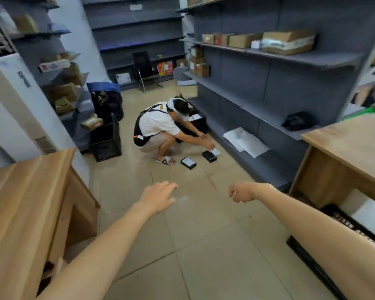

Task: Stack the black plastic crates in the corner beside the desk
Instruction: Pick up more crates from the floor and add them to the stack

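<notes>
A black plastic crate (106, 142) stands upright on the floor (182, 245) at the far left, hard against the foot of the left-hand shelving (59, 83), with a small cardboard parcel (92, 123) resting by its upper rim and a dark bag with a blue top (106, 100) just behind it. A second black crate (342, 226) lies at the right edge of the view, beneath the right-hand wooden desk (346, 144), partly hidden by the person's right forearm; something white sits in or over it, though which cannot be told. Neither crate is touched. Both arms reach forward over the bare middle of the floor: the left hand (158, 197) is spread with fingers straight and relaxed, holding nothing, and the right hand (240, 194) has its fingers loosely curled, also holding nothing. A second wooden desk (26, 202) fills the lower left corner. Farther along the floor, near the base of the grey shelving on the right (268, 89), another person (158, 128) squats and reaches down to a small black box (209, 156), with a second small box (188, 163) lying just beside it. White packets (246, 141) lie on the lowest right shelf, a black bag (297, 121) on the shelf above near the desk, and cardboard boxes (288, 41) higher up. A black chair (144, 69) stands at the far wall.
</notes>
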`<action>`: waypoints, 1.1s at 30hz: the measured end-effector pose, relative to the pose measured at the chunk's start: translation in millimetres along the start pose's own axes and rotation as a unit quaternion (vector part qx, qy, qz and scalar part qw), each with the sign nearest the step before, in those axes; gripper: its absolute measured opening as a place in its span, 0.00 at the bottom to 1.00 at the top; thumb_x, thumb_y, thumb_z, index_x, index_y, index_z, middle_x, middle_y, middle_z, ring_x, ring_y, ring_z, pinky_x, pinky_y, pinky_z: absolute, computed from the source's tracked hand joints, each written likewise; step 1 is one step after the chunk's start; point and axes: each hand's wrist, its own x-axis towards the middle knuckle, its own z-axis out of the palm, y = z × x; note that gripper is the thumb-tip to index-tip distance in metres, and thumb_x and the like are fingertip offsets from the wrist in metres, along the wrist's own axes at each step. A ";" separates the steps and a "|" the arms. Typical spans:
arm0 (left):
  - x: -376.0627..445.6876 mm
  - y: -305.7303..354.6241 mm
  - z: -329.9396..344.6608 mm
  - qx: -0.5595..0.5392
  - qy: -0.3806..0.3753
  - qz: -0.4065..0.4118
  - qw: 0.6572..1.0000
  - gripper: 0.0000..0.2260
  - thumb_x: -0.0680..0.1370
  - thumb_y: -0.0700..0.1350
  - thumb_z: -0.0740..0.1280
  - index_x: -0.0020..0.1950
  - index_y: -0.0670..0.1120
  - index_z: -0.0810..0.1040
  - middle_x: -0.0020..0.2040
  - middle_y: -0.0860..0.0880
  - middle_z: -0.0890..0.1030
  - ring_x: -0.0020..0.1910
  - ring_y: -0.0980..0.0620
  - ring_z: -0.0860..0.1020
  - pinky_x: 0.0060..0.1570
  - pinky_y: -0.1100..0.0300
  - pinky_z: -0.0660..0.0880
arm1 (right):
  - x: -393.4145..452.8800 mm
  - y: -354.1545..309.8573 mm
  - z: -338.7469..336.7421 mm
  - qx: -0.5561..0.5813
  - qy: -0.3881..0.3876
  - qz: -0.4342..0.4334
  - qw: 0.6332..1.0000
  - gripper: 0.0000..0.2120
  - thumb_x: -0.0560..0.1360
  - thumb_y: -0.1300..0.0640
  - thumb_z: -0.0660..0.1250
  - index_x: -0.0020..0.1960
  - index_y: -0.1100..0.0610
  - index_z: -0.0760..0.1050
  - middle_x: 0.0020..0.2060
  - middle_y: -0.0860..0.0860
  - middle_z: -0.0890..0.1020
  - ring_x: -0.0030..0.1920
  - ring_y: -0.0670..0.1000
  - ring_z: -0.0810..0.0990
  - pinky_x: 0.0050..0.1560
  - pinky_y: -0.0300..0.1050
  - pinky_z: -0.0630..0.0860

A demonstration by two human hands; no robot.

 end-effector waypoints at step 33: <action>438.8 495.4 23.5 -0.001 -0.207 0.435 0.876 0.19 0.78 0.51 0.62 0.69 0.56 0.68 0.63 0.50 0.77 0.60 0.50 0.77 0.56 0.54 0.74 | -24.7 445.3 74.2 0.377 0.007 0.450 0.809 0.14 0.78 0.56 0.60 0.61 0.56 0.76 0.55 0.54 0.81 0.47 0.51 0.79 0.51 0.46 0.79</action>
